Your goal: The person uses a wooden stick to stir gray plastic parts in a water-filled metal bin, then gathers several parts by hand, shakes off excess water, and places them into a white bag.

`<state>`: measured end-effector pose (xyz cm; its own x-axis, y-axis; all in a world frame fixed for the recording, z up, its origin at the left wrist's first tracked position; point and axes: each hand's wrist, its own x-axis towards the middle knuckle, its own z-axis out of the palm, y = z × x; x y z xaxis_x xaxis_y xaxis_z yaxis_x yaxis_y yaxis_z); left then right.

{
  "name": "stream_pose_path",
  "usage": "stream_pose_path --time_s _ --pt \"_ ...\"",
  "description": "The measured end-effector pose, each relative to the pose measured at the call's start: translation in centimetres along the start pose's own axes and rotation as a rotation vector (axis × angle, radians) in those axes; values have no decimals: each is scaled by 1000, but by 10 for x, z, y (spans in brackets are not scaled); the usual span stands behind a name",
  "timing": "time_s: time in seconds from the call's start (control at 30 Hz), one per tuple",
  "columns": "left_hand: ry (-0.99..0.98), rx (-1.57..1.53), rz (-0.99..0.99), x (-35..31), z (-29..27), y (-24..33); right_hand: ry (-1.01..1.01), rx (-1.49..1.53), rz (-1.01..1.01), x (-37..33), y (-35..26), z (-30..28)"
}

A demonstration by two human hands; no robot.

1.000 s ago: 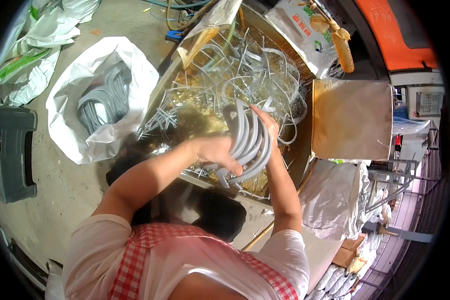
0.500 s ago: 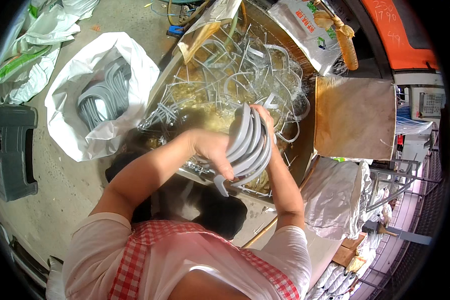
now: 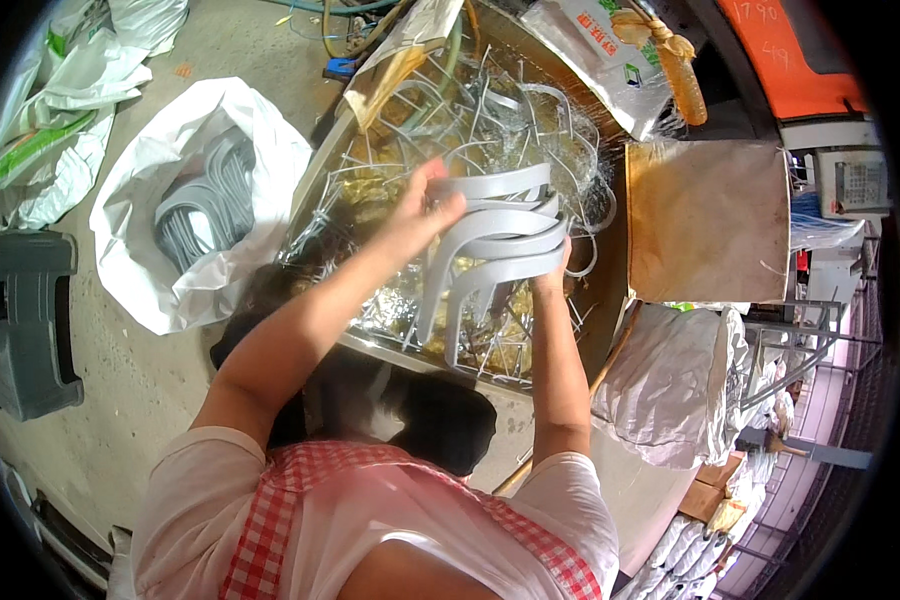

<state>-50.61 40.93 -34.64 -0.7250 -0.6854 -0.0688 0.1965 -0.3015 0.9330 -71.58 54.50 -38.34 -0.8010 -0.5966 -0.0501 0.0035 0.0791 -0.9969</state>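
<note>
Several grey curved plastic strips (image 3: pixel 505 222), each bent down at the left end, are held in a loose stack above the water tank (image 3: pixel 315 187). My right hand (image 3: pixel 550 272) is closed on their right ends, its fingers mostly hidden behind them. My left hand (image 3: pixel 423 212) is at the left end of the topmost strip, which lies between its thumb and fingers. More thin grey curved pieces (image 3: pixel 355 165) lie tangled in the tank's splashing, yellowish water.
Left of the tank stands an open white sack (image 3: pixel 130 235) with bundled grey curved strips (image 3: pixel 205 205) inside. A dark grey plastic step stool (image 3: pixel 30 325) is farther left. A stained board (image 3: pixel 708 222) flanks the tank's right side, above a white sack (image 3: pixel 665 385).
The stack has turned and fanned out, its bent ends now pointing down and left. My left hand has shifted up and left from the stack's lower side; my right hand has moved lower.
</note>
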Motion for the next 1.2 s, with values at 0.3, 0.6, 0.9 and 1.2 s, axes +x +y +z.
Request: stream_pose_path --time_s 0.3,0.6,0.9,1.2 --pt "-62 611 315 -7 6 -1 26 -83 -127 -13 -8 14" --pt "89 -85 258 12 -19 -2 -589 393 408 -53 -57 8" --pt "-52 -178 -109 23 -33 -28 -317 209 457 -47 -59 6" --pt "23 -320 -365 1 -15 -8 -571 367 519 -32 -55 -14"
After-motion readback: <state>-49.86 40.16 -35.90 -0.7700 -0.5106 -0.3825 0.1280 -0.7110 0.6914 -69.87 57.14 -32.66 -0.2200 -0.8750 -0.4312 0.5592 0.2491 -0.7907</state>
